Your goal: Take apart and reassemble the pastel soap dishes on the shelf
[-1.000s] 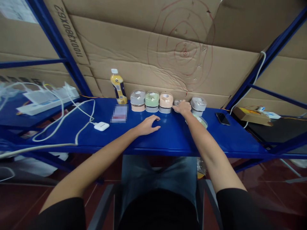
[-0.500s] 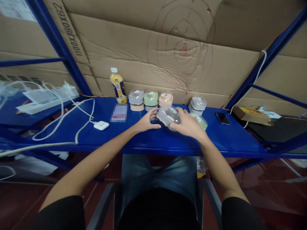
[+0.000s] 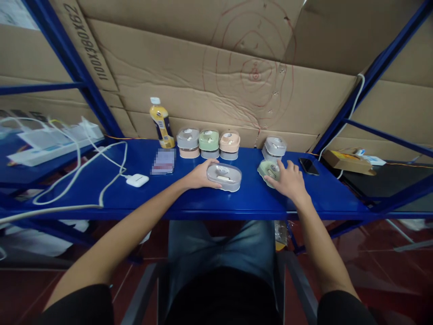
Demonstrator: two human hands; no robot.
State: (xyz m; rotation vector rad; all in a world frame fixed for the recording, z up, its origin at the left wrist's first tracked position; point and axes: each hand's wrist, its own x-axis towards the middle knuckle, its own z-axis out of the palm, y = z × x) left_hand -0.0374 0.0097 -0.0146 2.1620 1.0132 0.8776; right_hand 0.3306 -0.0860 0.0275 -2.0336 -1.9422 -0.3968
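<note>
In the middle of the blue desk (image 3: pixel 176 198) lies a grey oval plastic box with a clear lid (image 3: pixel 224 177). My left hand (image 3: pixel 202 175) grips its left end between thumb and fingers. To the right, a green plastic box (image 3: pixel 269 170) sits in front of a grey stack (image 3: pixel 274 147). My right hand (image 3: pixel 290 181) is over the green box's right side, fingers spread and thumb at its near edge. Behind, in a row, stand a grey-topped stack (image 3: pixel 188 141), a green-topped stack (image 3: pixel 209 142) and a peach-topped stack (image 3: pixel 229 143).
A yellow drink bottle (image 3: pixel 162 124) stands at the back left, a blurred-out flat item (image 3: pixel 163 161) before it. A white earbud case (image 3: pixel 137 180) and white cables (image 3: pixel 115 174) lie left. At right are a phone (image 3: pixel 309 166) and an open carton (image 3: pixel 350 161). Cardboard (image 3: pixel 169 67) closes off the back.
The grey box has come down onto the desk, turned level, with my left hand now around its left end. My right hand has let go of it and moved right to the green box.
</note>
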